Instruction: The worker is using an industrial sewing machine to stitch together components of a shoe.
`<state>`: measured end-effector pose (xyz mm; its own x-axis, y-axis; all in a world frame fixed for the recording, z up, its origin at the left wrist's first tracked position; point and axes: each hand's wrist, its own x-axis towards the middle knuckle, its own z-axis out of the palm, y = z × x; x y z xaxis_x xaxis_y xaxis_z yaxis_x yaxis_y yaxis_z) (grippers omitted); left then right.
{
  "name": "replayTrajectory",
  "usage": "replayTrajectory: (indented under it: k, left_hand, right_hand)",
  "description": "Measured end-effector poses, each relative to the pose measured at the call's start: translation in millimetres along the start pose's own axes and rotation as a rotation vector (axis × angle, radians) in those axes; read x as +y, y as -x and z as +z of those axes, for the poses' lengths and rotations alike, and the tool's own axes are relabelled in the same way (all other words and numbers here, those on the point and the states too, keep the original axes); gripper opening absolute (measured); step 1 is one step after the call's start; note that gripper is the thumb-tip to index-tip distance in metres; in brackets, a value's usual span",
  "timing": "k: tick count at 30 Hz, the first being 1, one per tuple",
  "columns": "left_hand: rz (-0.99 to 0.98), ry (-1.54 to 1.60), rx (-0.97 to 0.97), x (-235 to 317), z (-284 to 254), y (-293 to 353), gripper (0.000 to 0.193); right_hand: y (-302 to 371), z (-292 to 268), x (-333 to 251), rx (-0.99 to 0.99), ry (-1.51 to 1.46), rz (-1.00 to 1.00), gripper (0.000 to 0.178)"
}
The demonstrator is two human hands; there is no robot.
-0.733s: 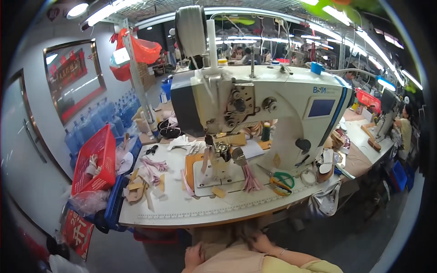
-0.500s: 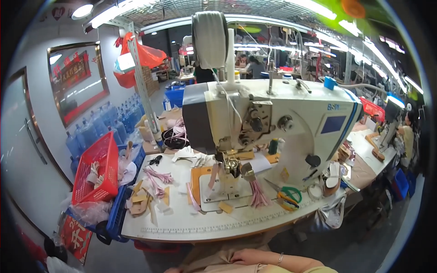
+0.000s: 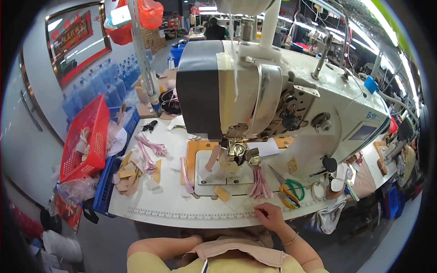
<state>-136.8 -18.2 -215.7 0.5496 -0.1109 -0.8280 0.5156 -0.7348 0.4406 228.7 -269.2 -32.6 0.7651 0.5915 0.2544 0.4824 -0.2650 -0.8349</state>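
My right hand (image 3: 269, 217) is over the table's front edge, just below a bundle of pink strips (image 3: 261, 184). Its fingers are curled in, and anything between them is too small to make out. My left hand (image 3: 195, 239) rests low by my lap at the beige apron (image 3: 241, 252); its fingers are hidden. Ahead stands a white sewing machine (image 3: 291, 150), its presser foot (image 3: 238, 152) above a metal plate. A small tan piece (image 3: 222, 193) lies in front of the plate. Scissors with green handles (image 3: 295, 190) and orange-handled snips (image 3: 288, 200) lie to the right.
On the left of the table are more pink strips (image 3: 148, 154), tan scraps (image 3: 127, 175) and a black clip-like item (image 3: 149, 126). Beyond them, a red basket (image 3: 86, 141) sits on a blue crate (image 3: 109, 177). A printed ruler strip (image 3: 191, 217) runs along the front edge.
My right hand has risen from the apron at my lap to the table's front edge by the pink strips. The view has tilted down and come closer to the machine.
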Motion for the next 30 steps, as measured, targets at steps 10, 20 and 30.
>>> replayTrajectory:
  k: [10,20,30]
  left_hand:
    - [0.197,-0.159,-0.025,-16,-81,38,0.038]
    - [0.415,-0.331,-0.046,32,-170,80,0.034]
    - [1.125,-0.019,0.289,205,-246,77,0.036]
  right_hand:
    - [7,7,-5,0.039,0.157,-0.011,0.014]
    - [9,12,-12,0.113,0.214,-0.049,0.017]
    - [-88,23,-10,0.129,-1.020,0.345,0.030]
